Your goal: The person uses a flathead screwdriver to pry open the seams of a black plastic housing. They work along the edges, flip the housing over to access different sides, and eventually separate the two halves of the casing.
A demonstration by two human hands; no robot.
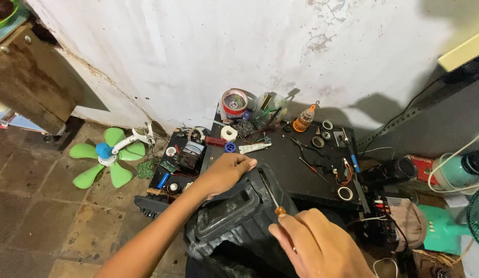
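A black plastic speaker-like casing (pixel 234 216) stands tilted in front of me, leaning against the low black table (pixel 296 170). My left hand (pixel 226 172) grips the casing's upper edge and steadies it. My right hand (pixel 314 242) is closed around a screwdriver (pixel 273 201) with an orange collar, whose thin shaft points up and left along the casing's right side. The tip of the shaft rests near the casing's top corner.
On the table lie tape rolls (pixel 234 103), a white tube (pixel 254 148), pliers (pixel 306 146), an orange bottle (pixel 304 120), rings and wires. A green fan blade set (pixel 108 154) lies on the tiled floor at left. A teal fan (pixel 461 175) stands at right. A white wall is behind.
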